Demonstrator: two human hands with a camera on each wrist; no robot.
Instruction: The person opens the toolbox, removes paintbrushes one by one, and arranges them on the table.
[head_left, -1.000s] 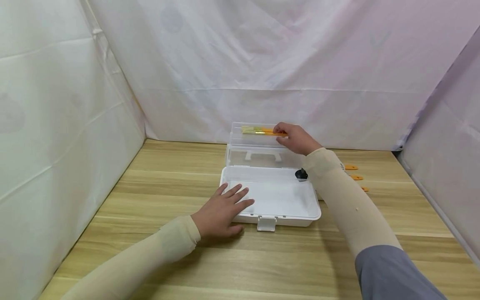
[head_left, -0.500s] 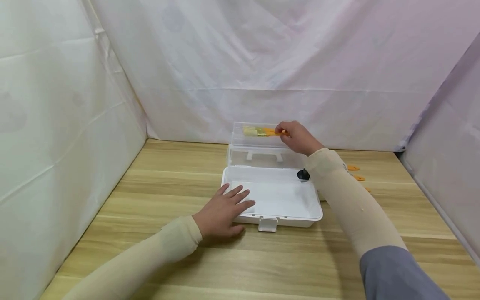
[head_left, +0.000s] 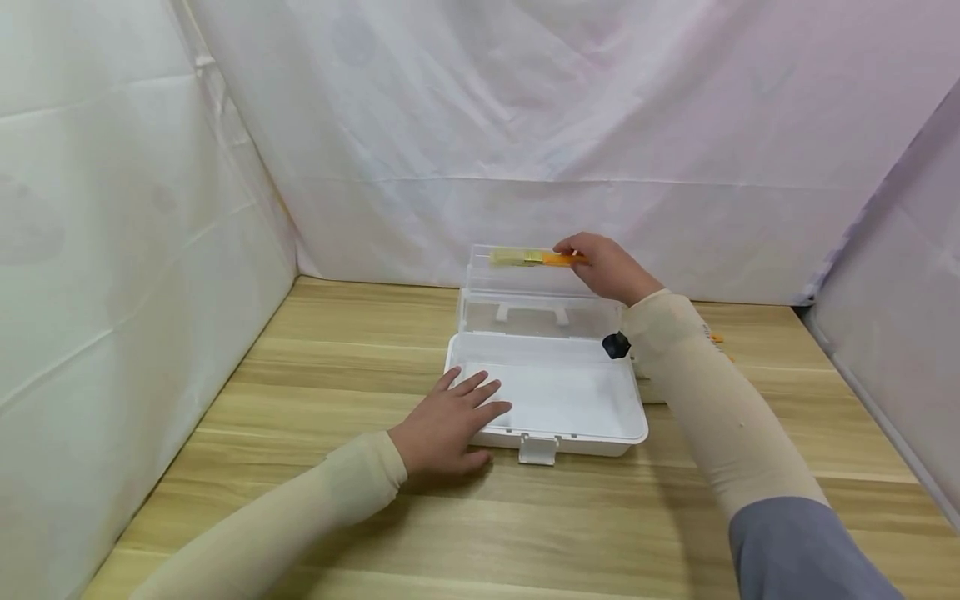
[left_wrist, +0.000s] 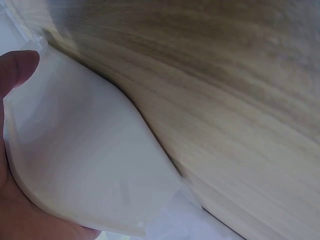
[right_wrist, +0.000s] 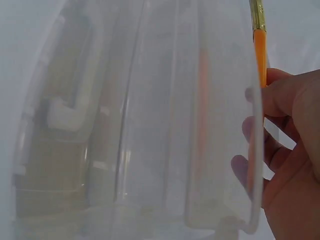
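A white plastic box (head_left: 558, 387) with a clear folding upper part stands opened out on the table. My left hand (head_left: 450, 425) rests spread over its front left corner; the thumb lies lower, by the front wall. At the raised clear compartment (head_left: 517, 282) at the back, my right hand (head_left: 611, 268) pinches a flat paintbrush (head_left: 558, 259) by its orange handle. Its pale bristles point left. In the right wrist view, several fingers show partly through the clear wall (right_wrist: 225, 135), with the brush handle (right_wrist: 260, 52) beside its edge. Whether a second brush lies behind is hidden.
Orange handle ends (head_left: 717, 339) and a cream-coloured edge (head_left: 652, 392) show right of the box, mostly behind the right sleeve (head_left: 720, 408). A latch (head_left: 537, 450) hangs at the box's front. White cloth (head_left: 450, 125) hangs behind the table.
Two brush heads showed in my right hand earlier; now one shows, lying more level. That hand has shifted slightly up and right. My left hand stays put on the box.
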